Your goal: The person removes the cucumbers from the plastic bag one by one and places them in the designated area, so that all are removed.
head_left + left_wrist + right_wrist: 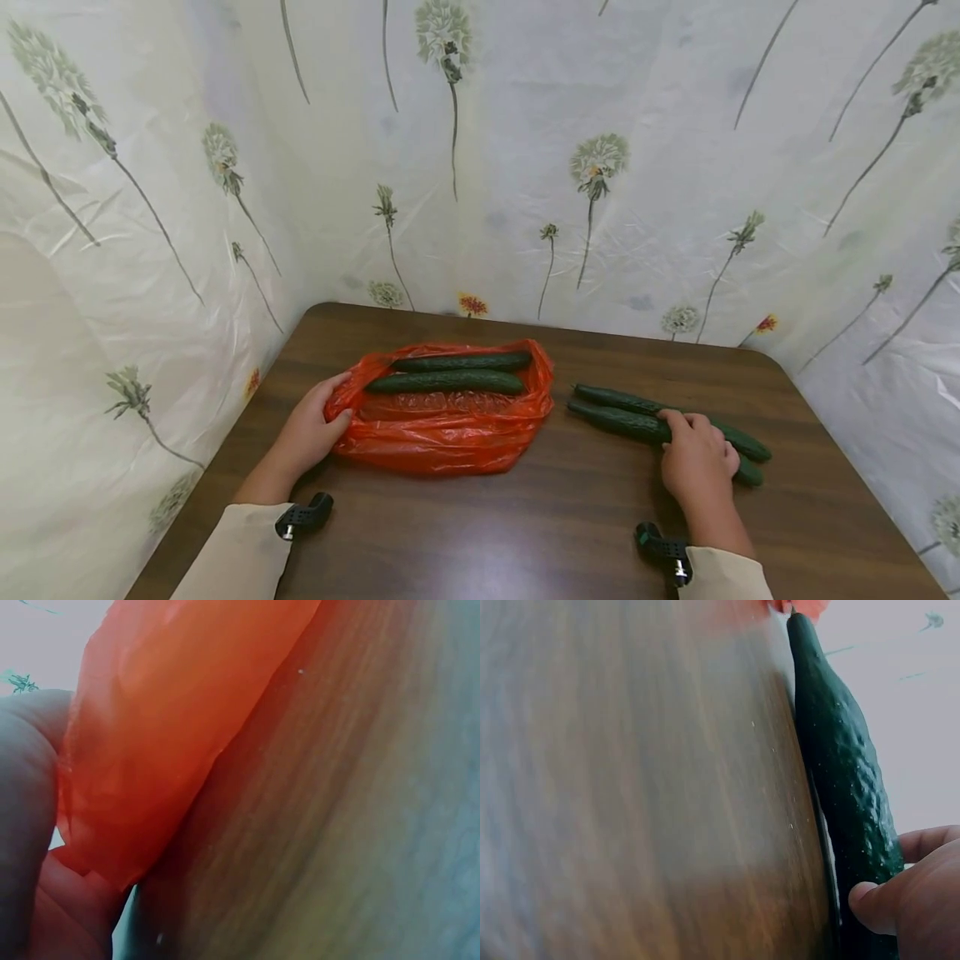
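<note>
A red plastic bag (442, 450) lies spread on the table with its mouth facing up. Two cucumbers lie inside it, a far cucumber (461, 362) and a near cucumber (446, 382). My left hand (311, 425) holds the bag's left edge between thumb and fingers; the left wrist view shows the thin red film (172, 727) at that hand. To the right of the bag, two more cucumbers lie side by side. My right hand (697, 458) grips the nearer cucumber (844, 761), thumb on the near side. The farther cucumber (615, 397) rests beside it, partly hidden by the hand.
The brown wooden table (465, 533) has rounded far corners. A pale wall covering (517, 233) with dandelion prints stands behind it and at both sides. Each wrist wears a black mount, a left mount (303, 517) and a right mount (660, 546).
</note>
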Demonstrator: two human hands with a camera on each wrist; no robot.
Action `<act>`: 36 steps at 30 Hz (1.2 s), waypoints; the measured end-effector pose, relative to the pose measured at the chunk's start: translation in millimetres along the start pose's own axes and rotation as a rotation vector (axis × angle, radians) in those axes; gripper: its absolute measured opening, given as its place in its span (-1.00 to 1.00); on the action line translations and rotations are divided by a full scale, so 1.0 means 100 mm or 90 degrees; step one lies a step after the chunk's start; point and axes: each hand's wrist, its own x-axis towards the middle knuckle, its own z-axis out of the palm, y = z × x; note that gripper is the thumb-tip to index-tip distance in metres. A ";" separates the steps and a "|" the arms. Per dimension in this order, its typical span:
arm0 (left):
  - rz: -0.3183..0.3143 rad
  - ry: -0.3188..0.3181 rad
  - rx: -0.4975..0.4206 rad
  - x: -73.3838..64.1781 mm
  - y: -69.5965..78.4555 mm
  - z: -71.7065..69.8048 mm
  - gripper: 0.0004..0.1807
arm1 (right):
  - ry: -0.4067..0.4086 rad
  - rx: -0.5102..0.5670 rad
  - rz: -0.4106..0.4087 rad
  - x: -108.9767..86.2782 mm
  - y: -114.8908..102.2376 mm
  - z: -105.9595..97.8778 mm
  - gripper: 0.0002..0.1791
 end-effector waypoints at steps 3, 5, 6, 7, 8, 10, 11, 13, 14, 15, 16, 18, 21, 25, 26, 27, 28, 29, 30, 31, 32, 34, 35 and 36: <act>-0.002 0.000 0.000 0.00 -0.01 0.00 -0.28 | 0.003 0.003 0.008 0.00 0.03 -0.01 -0.40; -0.004 -0.002 -0.002 0.00 -0.01 0.00 -0.29 | 0.005 0.006 0.012 0.00 0.03 0.00 -0.41; -0.003 -0.002 0.000 -0.01 -0.01 0.00 -0.29 | 0.007 0.008 0.013 0.00 0.03 0.00 -0.41; -0.005 -0.001 -0.001 -0.01 -0.01 -0.01 -0.29 | 0.008 0.010 0.013 0.00 0.03 0.00 -0.41; -0.006 -0.001 -0.001 -0.01 -0.01 -0.01 -0.29 | 0.009 0.012 0.013 0.00 0.03 0.01 -0.41; -0.004 0.001 0.001 -0.02 -0.02 -0.02 -0.29 | 0.010 0.016 0.011 0.01 0.03 0.02 -0.42; -0.001 0.003 0.003 -0.01 -0.03 -0.02 -0.29 | 0.010 0.017 0.012 0.02 0.02 0.02 -0.43; 0.007 0.008 0.003 -0.01 -0.04 -0.03 -0.29 | 0.008 0.018 0.014 0.03 0.02 0.04 -0.43; 0.014 0.011 0.003 -0.01 -0.05 -0.03 -0.30 | 0.007 0.019 0.016 0.04 0.02 0.05 -0.44; 0.021 0.014 0.003 -0.01 -0.05 -0.04 -0.30 | 0.006 0.019 0.018 0.04 0.01 0.05 -0.44; 0.027 0.017 0.004 0.00 -0.05 -0.04 -0.31 | 0.005 0.020 0.021 0.05 0.01 0.06 -0.44; 0.029 0.020 0.002 0.00 -0.06 -0.04 -0.31 | 0.003 0.020 0.029 0.06 0.00 0.06 -0.44; 0.025 0.017 0.002 0.00 -0.06 -0.05 -0.31 | -0.004 0.013 0.039 0.07 0.00 0.06 -0.42; 0.018 0.014 0.003 0.00 -0.07 -0.05 -0.30 | -0.015 0.006 0.053 0.08 -0.01 0.06 -0.40; 0.018 0.015 0.003 0.00 -0.07 -0.05 -0.30 | -0.016 0.007 0.056 0.08 -0.02 0.06 -0.40; 0.021 0.016 0.004 0.00 -0.07 -0.05 -0.30 | -0.018 0.008 0.062 0.08 -0.02 0.05 -0.39; 0.024 0.017 0.006 0.01 -0.07 -0.05 -0.30 | -0.021 0.010 0.068 0.08 -0.03 0.04 -0.38; 0.027 0.017 0.006 0.01 -0.07 -0.05 -0.30 | -0.023 0.012 0.074 0.07 -0.04 0.03 -0.38; 0.028 0.017 0.005 0.01 -0.07 -0.04 -0.30 | -0.026 0.014 0.080 0.06 -0.04 0.01 -0.37; 0.030 0.015 0.003 0.02 -0.06 -0.03 -0.30 | -0.028 0.014 0.085 0.05 -0.05 0.00 -0.37; 0.031 0.015 0.002 0.02 -0.06 -0.03 -0.30 | -0.032 0.016 0.092 0.04 -0.05 -0.02 -0.36; 0.032 0.012 -0.003 0.03 -0.05 -0.02 -0.30 | -0.040 0.016 0.102 0.04 -0.05 -0.04 -0.36; 0.035 0.012 -0.002 0.03 -0.05 -0.01 -0.30 | -0.045 0.016 0.103 0.05 -0.05 -0.05 -0.36; 0.035 0.012 -0.003 0.03 -0.05 -0.02 -0.30 | -0.052 0.016 0.103 0.06 -0.04 -0.05 -0.36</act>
